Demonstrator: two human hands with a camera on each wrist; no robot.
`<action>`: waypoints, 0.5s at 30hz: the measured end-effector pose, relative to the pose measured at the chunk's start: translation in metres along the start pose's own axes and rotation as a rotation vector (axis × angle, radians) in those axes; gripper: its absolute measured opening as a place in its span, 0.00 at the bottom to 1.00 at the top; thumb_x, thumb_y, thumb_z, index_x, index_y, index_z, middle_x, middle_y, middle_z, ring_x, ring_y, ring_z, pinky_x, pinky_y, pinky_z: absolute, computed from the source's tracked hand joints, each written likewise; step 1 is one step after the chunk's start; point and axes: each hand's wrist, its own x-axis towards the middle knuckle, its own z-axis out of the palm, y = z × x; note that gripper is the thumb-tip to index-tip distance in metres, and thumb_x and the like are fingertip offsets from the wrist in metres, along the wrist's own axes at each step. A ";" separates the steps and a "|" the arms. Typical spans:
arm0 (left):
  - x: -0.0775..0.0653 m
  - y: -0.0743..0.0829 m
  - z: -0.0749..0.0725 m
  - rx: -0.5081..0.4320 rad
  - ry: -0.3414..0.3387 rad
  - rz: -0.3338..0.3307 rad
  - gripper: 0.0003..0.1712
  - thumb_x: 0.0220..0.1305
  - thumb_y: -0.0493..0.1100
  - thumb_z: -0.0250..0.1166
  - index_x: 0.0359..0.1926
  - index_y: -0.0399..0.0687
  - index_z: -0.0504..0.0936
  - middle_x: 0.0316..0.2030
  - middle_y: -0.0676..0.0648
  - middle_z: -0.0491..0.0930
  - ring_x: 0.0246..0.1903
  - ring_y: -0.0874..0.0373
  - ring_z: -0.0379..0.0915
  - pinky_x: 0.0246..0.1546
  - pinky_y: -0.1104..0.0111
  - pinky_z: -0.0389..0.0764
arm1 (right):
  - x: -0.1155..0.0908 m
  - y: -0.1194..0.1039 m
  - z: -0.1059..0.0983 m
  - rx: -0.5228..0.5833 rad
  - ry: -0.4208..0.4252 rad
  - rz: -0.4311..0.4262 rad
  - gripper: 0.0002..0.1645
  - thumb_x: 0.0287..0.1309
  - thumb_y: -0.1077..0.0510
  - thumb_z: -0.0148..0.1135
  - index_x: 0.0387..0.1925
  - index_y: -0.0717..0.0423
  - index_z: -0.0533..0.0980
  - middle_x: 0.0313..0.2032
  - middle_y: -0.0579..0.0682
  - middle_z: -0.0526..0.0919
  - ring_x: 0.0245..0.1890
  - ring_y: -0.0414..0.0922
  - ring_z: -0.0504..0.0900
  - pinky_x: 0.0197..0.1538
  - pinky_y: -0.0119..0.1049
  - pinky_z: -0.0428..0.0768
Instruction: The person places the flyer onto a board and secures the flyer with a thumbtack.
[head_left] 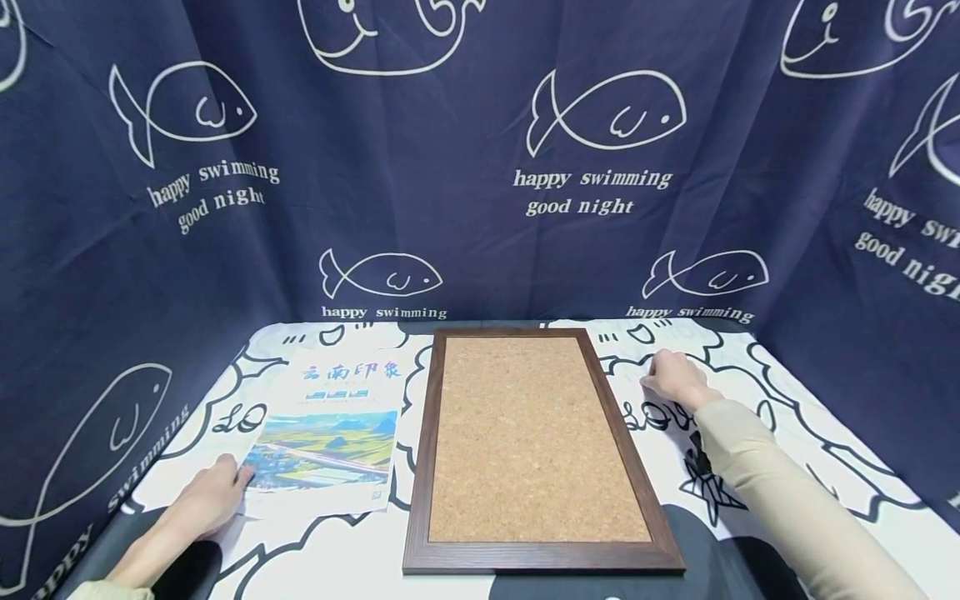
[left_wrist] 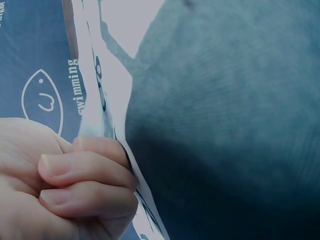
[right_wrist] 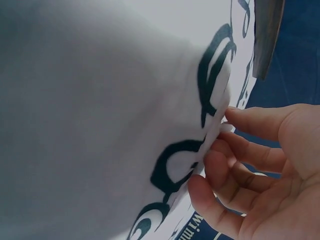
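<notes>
My left hand (head_left: 210,496) holds the left edge of a printed poster (head_left: 330,442) in the head view, thumb over the paper. The poster shows a colourful landscape with Chinese characters above. In the left wrist view, the fingers (left_wrist: 95,172) are curled in at the paper's edge. To the right of the cork board (head_left: 532,433), my right hand (head_left: 675,379) is low at the white tablecloth. Its thumb and index finger pinch a small white thing (right_wrist: 227,128) in the right wrist view; whether it is separate or a fold of cloth, I cannot tell.
The cork board, in a dark brown wooden frame (head_left: 422,467), lies flat between the hands. A white tablecloth (head_left: 787,450) with black cartoon drawings covers the table. Navy curtains (head_left: 465,183) with fish prints stand behind and at both sides.
</notes>
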 end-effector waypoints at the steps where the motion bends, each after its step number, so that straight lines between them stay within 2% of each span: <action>1: 0.000 0.000 0.000 0.003 0.010 0.017 0.18 0.76 0.42 0.38 0.39 0.26 0.63 0.22 0.43 0.65 0.20 0.54 0.65 0.22 0.67 0.66 | 0.000 0.000 0.000 -0.001 -0.003 -0.004 0.12 0.55 0.58 0.63 0.30 0.65 0.83 0.25 0.58 0.83 0.22 0.47 0.75 0.25 0.39 0.70; 4: -0.001 0.000 -0.002 -0.013 0.050 0.063 0.16 0.75 0.41 0.39 0.37 0.29 0.63 0.22 0.44 0.64 0.22 0.54 0.63 0.24 0.66 0.63 | -0.001 -0.001 -0.002 -0.004 -0.019 -0.017 0.12 0.55 0.59 0.63 0.33 0.67 0.83 0.30 0.60 0.85 0.24 0.47 0.76 0.26 0.39 0.72; 7: -0.002 0.001 -0.004 -0.068 0.084 0.083 0.15 0.75 0.40 0.38 0.38 0.31 0.63 0.23 0.45 0.64 0.22 0.55 0.61 0.23 0.67 0.61 | -0.001 -0.001 -0.003 0.006 -0.034 -0.026 0.11 0.55 0.59 0.64 0.32 0.66 0.83 0.27 0.57 0.85 0.24 0.46 0.76 0.26 0.37 0.71; 15: -0.003 0.009 -0.008 -0.223 0.151 0.066 0.22 0.77 0.45 0.34 0.48 0.26 0.63 0.32 0.38 0.74 0.28 0.54 0.67 0.25 0.67 0.65 | -0.004 0.000 -0.006 0.020 -0.036 -0.063 0.07 0.53 0.61 0.65 0.28 0.64 0.82 0.23 0.52 0.83 0.23 0.44 0.74 0.26 0.33 0.68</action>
